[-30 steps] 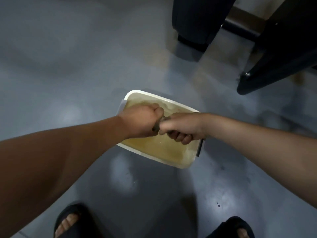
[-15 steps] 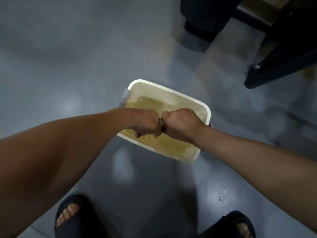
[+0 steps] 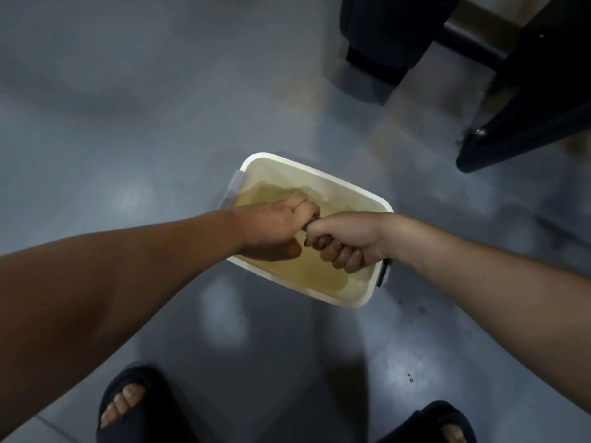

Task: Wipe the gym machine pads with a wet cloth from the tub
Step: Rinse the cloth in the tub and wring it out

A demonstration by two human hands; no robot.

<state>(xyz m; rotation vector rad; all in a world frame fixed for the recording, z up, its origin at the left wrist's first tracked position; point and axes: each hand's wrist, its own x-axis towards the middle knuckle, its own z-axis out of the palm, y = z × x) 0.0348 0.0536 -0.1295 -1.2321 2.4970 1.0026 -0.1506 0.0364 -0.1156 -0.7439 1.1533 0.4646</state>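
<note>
- The dark, wet rolled cloth (image 3: 311,221) is held in the air over the tub. Only a short twist of it shows between the two fists.
- It is probably soft, limp, heavy with water and slippery. Taking it by its two ends, as now, suits wringing; for wiping, a bunched middle would hold better.
- The left hand (image 3: 275,228) grips the cloth's left end with its fingers curled tight round it.
- The right hand (image 3: 345,238) grips the other end, its wet fingers (image 3: 343,258) wrapped underneath.
- Below them is the white rectangular plastic tub (image 3: 355,304), part full of yellowish water (image 3: 307,273).
- The tub sits on the glossy grey floor (image 3: 128,139), with dark sandals (image 3: 128,410) at the near edge.
- The black gym machine frame (image 3: 527,116) stands far right, well apart from the tub.
</note>
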